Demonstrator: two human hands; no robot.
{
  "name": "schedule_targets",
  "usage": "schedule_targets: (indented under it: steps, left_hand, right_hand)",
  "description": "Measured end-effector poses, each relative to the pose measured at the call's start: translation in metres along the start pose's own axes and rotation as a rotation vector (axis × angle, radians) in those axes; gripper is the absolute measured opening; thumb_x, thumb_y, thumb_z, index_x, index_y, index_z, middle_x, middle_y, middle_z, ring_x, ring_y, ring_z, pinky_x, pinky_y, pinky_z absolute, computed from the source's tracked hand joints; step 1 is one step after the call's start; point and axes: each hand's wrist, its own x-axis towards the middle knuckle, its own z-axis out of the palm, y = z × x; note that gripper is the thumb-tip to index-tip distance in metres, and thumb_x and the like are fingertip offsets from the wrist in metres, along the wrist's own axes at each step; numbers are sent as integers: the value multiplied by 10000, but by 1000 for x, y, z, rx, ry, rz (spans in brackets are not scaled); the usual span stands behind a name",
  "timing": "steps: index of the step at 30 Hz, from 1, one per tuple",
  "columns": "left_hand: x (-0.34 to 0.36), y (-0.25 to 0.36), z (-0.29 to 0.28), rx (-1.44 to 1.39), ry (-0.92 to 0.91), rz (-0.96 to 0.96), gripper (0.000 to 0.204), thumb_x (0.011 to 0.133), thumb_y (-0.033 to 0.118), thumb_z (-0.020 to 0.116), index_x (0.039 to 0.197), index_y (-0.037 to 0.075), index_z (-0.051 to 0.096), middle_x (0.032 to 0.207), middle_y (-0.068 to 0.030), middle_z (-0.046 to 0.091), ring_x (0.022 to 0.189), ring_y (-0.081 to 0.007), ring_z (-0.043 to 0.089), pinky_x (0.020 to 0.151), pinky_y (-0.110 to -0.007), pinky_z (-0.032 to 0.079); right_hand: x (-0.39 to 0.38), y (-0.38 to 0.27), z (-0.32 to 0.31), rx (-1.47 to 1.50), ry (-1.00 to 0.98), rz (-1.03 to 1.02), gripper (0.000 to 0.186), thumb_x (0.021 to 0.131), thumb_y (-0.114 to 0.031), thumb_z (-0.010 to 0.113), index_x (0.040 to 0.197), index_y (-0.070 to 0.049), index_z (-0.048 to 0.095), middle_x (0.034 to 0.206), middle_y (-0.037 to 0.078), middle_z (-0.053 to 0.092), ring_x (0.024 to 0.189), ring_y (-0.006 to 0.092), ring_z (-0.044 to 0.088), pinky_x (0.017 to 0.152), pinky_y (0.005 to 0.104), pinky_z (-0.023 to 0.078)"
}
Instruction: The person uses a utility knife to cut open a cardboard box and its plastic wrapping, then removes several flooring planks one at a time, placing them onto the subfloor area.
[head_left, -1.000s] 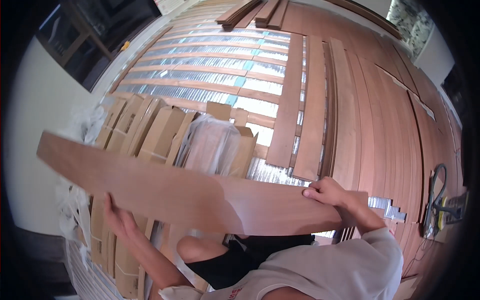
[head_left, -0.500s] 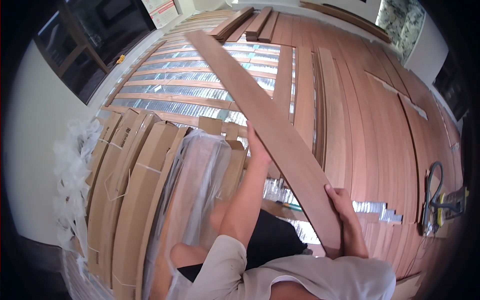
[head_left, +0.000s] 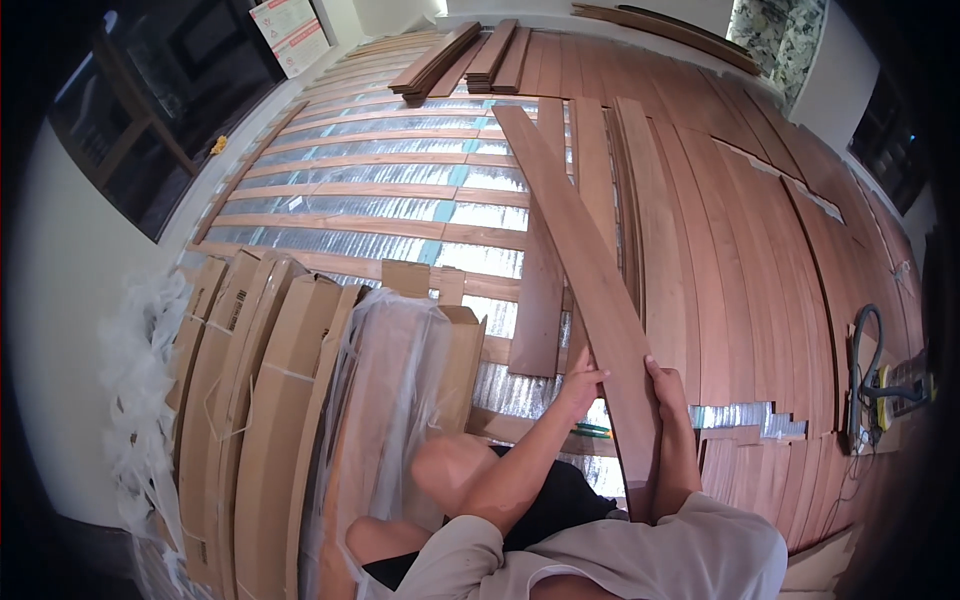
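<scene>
Head view: left hand (head_left: 582, 386) and right hand (head_left: 668, 390) grip plank (head_left: 600, 292); opened carton (head_left: 462, 365) holds boards (head_left: 390, 375).

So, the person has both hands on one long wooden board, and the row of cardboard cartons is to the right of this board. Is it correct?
Not quite: the head view shows the row of cardboard cartons to the left of the long wooden board. Left hand and right hand are indeed both on it.
</scene>
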Motion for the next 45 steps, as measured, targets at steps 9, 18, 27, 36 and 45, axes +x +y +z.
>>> schedule_targets:
  steps: [9,18,27,36,45]
  left_hand:
    - [18,3,-23,-88,-60,-79,838,874,-80,495,1567,159,88,1480,-115,387,1332,-275,438,1064,-412,406]
    - [33,8,-16,-103,-53,-212,846,905,-61,502,1573,183,44,1458,-148,388,1325,-285,442,1061,-419,412]
    - [46,1,-42,-93,-21,-129,762,954,25,525,1568,148,91,1446,-124,429,1267,-237,498,1052,-393,420]
    - [25,17,-97,73,151,-384,597,985,602,398,1271,98,540,1086,-40,668,954,-165,643,843,-329,504]
    - [-9,49,-132,-226,202,-318,964,858,813,341,1285,-32,521,1211,-179,635,1145,-333,603,1029,-484,446]
  right_hand:
    - [4,-7,16,-53,70,76,583,946,-396,612,1012,182,655,916,209,699,801,228,670,708,328,520]
    - [29,13,1,-34,126,111,583,929,-438,643,952,144,676,900,182,704,798,227,667,730,337,518]
    - [48,-7,18,49,97,87,534,947,-367,624,1016,161,645,967,196,693,854,232,666,767,338,515]
    - [154,28,91,116,197,34,556,933,-380,639,1104,148,621,1057,208,681,972,263,645,847,375,495]
    - [278,-37,177,272,-56,47,544,961,-401,590,1243,64,572,1210,200,633,1095,297,605,957,408,457]
